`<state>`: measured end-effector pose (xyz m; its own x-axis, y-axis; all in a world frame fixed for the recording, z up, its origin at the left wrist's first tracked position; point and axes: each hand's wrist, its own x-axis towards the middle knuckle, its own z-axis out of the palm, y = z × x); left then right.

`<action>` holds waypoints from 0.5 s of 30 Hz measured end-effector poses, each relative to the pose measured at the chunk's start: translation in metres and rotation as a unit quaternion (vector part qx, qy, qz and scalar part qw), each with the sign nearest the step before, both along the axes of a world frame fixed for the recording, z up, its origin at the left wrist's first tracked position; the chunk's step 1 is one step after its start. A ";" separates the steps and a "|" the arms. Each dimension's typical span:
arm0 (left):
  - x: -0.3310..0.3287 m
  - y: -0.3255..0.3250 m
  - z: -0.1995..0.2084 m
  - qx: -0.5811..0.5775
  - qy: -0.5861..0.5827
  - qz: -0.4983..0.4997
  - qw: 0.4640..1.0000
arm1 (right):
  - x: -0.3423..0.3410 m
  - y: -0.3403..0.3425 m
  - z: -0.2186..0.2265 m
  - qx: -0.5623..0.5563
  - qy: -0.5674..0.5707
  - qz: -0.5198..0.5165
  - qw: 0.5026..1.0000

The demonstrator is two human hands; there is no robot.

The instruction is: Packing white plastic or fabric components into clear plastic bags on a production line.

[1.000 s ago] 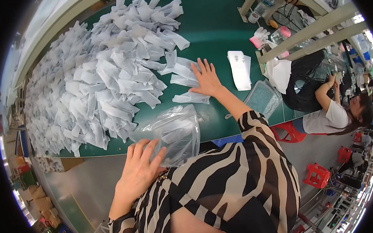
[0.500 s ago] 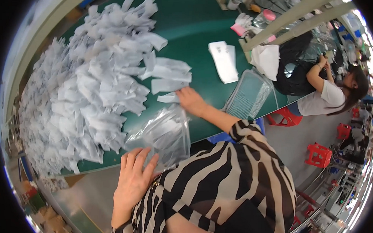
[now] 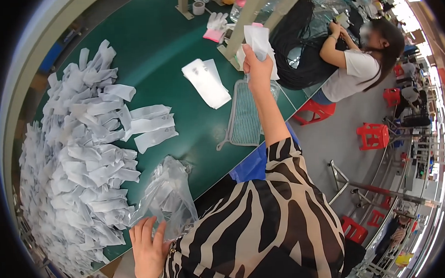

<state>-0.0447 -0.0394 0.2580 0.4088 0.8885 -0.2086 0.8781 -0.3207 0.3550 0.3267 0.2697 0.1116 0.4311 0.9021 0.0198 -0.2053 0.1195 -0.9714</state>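
Note:
My right hand (image 3: 258, 70) is raised over the table's right side, thumb pressed on a white frosted pouch (image 3: 258, 37) that stands up from its grip. My left hand (image 3: 150, 246) lies at the table's near edge, fingers stretched and touching the edge of a clear plastic bag (image 3: 177, 183). Several pale pouches show through that bag. A large heap of similar frosted pouches (image 3: 90, 169) covers the left of the green table (image 3: 164, 47). A few pouches (image 3: 152, 124) lie flat at the heap's right side.
Flat white pieces (image 3: 206, 84) lie mid-table beside a mesh pouch (image 3: 245, 113). Gloves (image 3: 217, 27), a metal post (image 3: 250, 26) and a coil of black cord (image 3: 292, 41) are beyond. At right a co-worker (image 3: 351, 64) sits by a red stool (image 3: 314, 111).
My right hand has lifted a pouch from beside the heap and carried it right and away from me. My left hand stays by the clear bag. The view has shifted to the right.

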 end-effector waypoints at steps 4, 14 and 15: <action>0.008 0.003 0.001 0.001 -0.008 0.002 1.000 | 0.008 -0.002 -0.013 -0.002 0.033 -0.050 0.998; 0.005 0.000 0.001 0.000 0.001 -0.007 1.000 | 0.021 -0.005 -0.001 0.022 0.094 0.000 0.995; 0.006 0.000 0.002 -0.002 0.001 -0.007 1.000 | 0.026 -0.005 -0.001 0.009 0.099 0.013 0.995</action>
<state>-0.0388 -0.0392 0.2596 0.4210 0.8816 -0.2132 0.8741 -0.3315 0.3551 0.3530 0.2652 0.1110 0.4041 0.9135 -0.0479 -0.3961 0.1276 -0.9093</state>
